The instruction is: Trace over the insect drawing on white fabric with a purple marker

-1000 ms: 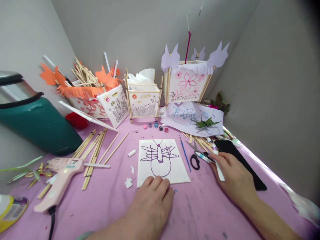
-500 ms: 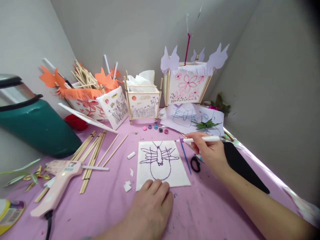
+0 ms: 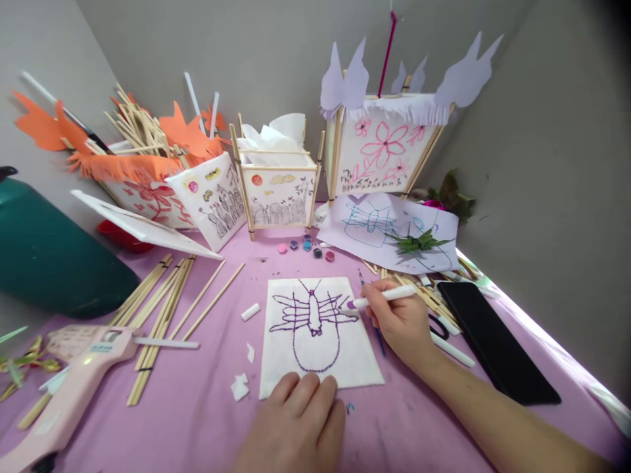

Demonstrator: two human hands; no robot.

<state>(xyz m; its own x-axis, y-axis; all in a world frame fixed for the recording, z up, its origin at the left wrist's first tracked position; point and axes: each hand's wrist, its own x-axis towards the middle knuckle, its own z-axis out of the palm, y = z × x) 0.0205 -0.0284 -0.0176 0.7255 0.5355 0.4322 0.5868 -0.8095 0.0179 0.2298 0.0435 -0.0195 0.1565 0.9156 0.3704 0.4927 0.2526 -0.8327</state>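
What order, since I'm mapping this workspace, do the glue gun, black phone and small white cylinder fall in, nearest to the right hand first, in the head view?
From the right hand:
1. black phone, to its right
2. small white cylinder, left, past the white sheet
3. glue gun, far left

Glue gun (image 3: 79,381) lettering seems too blurred.
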